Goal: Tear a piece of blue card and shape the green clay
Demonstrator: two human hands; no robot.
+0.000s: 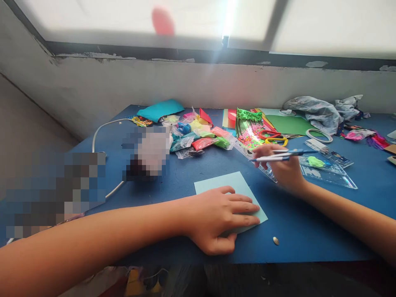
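Note:
A light blue sheet of paper lies at an angle on the blue table. My left hand rests flat on top of it, fingers stretched to the right and thumb bent near the paper's lower edge. To the right and farther back, my right hand is raised above the table with a white-and-blue pen in its fingers. A second slim stick, perhaps another pen, shows beside the first; I cannot tell exactly. Part of the paper is hidden under my left hand.
Bags of coloured clay are heaped behind the paper. Scissors, a tape roll and clear plastic pieces lie around my right hand. A small shiny oval sits near the front edge. A white cable runs along the left.

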